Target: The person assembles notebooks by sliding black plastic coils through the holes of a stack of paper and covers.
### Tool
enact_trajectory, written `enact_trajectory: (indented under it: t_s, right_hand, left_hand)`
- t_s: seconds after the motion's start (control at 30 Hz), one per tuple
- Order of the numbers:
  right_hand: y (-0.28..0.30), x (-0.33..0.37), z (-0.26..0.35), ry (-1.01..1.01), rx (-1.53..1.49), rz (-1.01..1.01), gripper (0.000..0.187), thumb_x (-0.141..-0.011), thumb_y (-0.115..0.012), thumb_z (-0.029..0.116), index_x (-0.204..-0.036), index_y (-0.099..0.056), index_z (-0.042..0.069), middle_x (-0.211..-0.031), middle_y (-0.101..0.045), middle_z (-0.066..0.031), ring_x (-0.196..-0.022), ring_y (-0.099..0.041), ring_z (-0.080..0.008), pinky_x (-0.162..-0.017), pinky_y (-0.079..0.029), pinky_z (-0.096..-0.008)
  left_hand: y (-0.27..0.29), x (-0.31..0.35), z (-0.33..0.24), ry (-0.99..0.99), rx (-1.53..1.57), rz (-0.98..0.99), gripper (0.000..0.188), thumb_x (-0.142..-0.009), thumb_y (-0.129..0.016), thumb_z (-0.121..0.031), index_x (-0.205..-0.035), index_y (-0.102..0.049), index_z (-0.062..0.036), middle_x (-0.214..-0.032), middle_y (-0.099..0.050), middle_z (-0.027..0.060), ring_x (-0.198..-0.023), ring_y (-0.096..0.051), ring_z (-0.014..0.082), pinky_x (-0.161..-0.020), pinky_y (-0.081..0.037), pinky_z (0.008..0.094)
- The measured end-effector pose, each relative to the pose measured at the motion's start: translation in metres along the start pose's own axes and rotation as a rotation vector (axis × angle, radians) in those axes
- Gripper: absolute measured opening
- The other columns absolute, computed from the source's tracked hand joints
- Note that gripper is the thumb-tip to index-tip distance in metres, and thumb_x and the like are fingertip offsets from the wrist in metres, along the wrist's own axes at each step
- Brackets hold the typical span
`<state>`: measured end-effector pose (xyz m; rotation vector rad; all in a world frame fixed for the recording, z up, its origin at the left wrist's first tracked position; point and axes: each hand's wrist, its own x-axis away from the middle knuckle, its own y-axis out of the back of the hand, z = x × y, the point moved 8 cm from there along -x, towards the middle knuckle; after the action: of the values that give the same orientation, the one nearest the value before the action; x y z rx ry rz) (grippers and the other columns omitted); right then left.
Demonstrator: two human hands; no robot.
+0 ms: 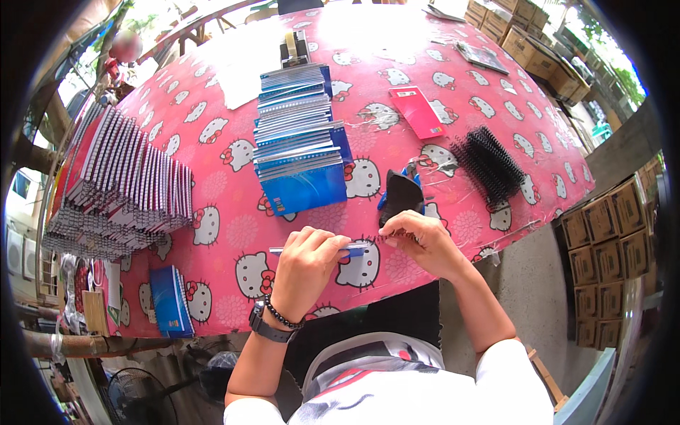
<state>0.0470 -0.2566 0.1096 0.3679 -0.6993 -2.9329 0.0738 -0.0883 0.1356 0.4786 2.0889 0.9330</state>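
Both forearms enter from the lower edge and converge forward. Left hand (pixel 306 256): wrist bent, fingers curled in a pinch, knuckles up; watch and bead bracelet on the wrist. Right hand (pixel 418 237): fingers closed in a fine pinch, thumb inward.

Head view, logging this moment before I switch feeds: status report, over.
Left hand gripping blue notebook edge-up. Right hand fingers on black spiral coil at its spine. Black pliers just beyond, not obstructing.

Cardboard boxes (pixel 609 241), floor fan (pixel 134 397)
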Motion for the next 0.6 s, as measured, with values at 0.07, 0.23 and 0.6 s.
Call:
enact_trajectory:
  t_s: [0.07, 0.23, 0.6]
  right_hand:
    - [0.001, -0.001, 0.000, -0.063, -0.046, -0.038, 0.023, -0.081, -0.063, -0.007, -0.101, -0.065, 0.003, -0.093, -0.061, -0.0077, -0.087, -0.063, -0.0150, -0.074, -0.053, -0.0272]
    - [0.008, -0.005, 0.005, 0.076, -0.001, -0.062, 0.024, -0.078, -0.066, -0.006, -0.099, -0.067, 0.006, -0.095, -0.061, -0.0053, -0.086, -0.060, -0.0163, -0.072, -0.050, -0.0277]
    - [-0.010, -0.013, 0.016, 0.190, 0.177, 0.006, 0.034, -0.067, -0.068, -0.009, -0.096, -0.067, 0.009, -0.088, -0.057, -0.0042, -0.088, -0.054, -0.0193, -0.075, -0.045, -0.0308]
  left_hand:
    - [0.002, 0.001, 0.001, 0.003, 0.004, -0.005, 0.019, -0.072, -0.072, -0.007, -0.090, -0.067, -0.0093, -0.082, -0.065, 0.0018, -0.079, -0.060, 0.0202, -0.070, -0.044, 0.0337]
    - [0.003, 0.000, 0.002, 0.000, 0.002, 0.002, 0.019, -0.072, -0.072, -0.007, -0.090, -0.068, -0.0089, -0.081, -0.065, 0.0021, -0.078, -0.060, 0.0205, -0.070, -0.044, 0.0337]
    - [0.000, 0.001, 0.006, -0.012, 0.024, 0.029, 0.017, -0.073, -0.073, -0.009, -0.089, -0.069, -0.0093, -0.080, -0.065, 0.0024, -0.077, -0.059, 0.0208, -0.069, -0.043, 0.0339]
